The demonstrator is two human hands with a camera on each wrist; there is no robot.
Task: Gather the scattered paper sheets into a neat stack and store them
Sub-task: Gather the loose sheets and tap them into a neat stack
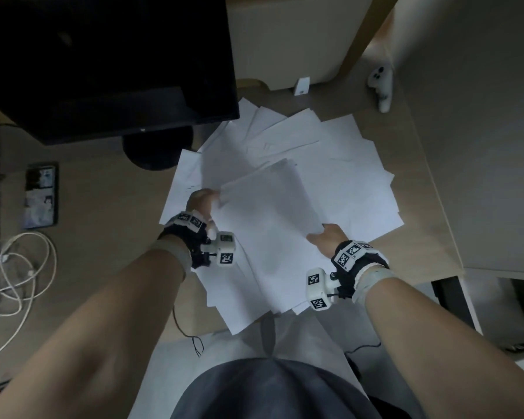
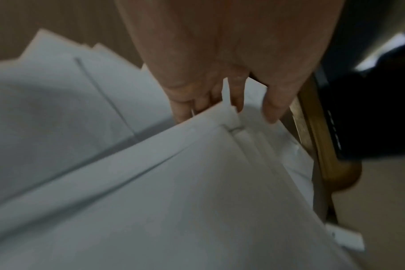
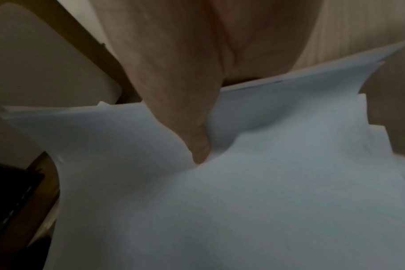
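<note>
Several white paper sheets (image 1: 345, 164) lie fanned out over the middle of the wooden desk (image 1: 103, 213). On top of them a thicker bundle of sheets (image 1: 270, 201) is raised between both hands. My left hand (image 1: 203, 204) grips the bundle's left corner, fingers curled at its edge (image 2: 220, 102). My right hand (image 1: 324, 237) holds the bundle's near right edge, with the thumb (image 3: 197, 146) pressed down on the top sheet (image 3: 243, 201) and the paper bent around it. The fingers under the sheets are hidden.
A black monitor (image 1: 103, 65) and its round base (image 1: 155, 149) stand at the back left. A phone (image 1: 41, 195) and white cables (image 1: 15, 276) lie on the left. A white controller (image 1: 381, 86) and a small white block (image 1: 301, 86) sit at the back right. The desk's right edge (image 1: 436, 189) is close.
</note>
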